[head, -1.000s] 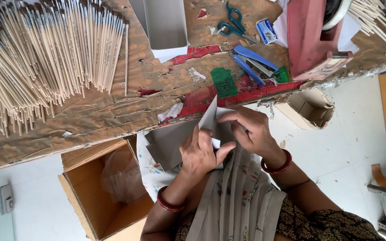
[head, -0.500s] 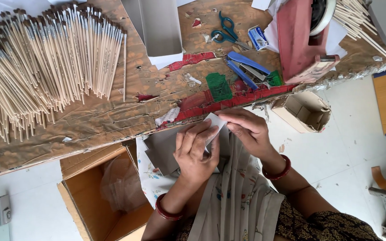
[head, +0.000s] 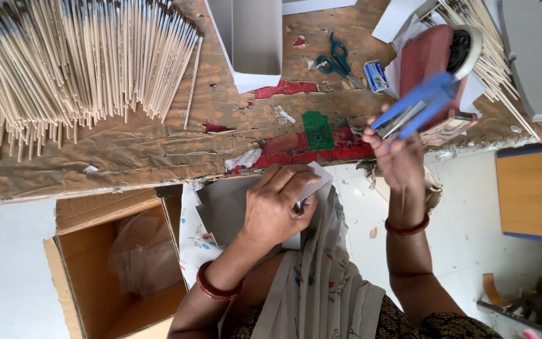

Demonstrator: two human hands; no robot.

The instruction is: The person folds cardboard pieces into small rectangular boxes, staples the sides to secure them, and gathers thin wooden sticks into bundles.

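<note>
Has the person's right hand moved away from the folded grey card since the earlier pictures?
Yes. The right hand went up from the folded grey card to the blue stapler, right of the green patch.

paintbrush pile (head: 64,69) cut off at left edge, grey card (head: 221,213) partly under left hand (head: 277,207)

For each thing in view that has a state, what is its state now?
left hand: pressing down the folded grey card
right hand: raised, gripping the blue stapler
scissors: lying on the table, blades nearly closed
cardboard box: open, a plastic bag inside
paintbrushes: piled on table
</note>
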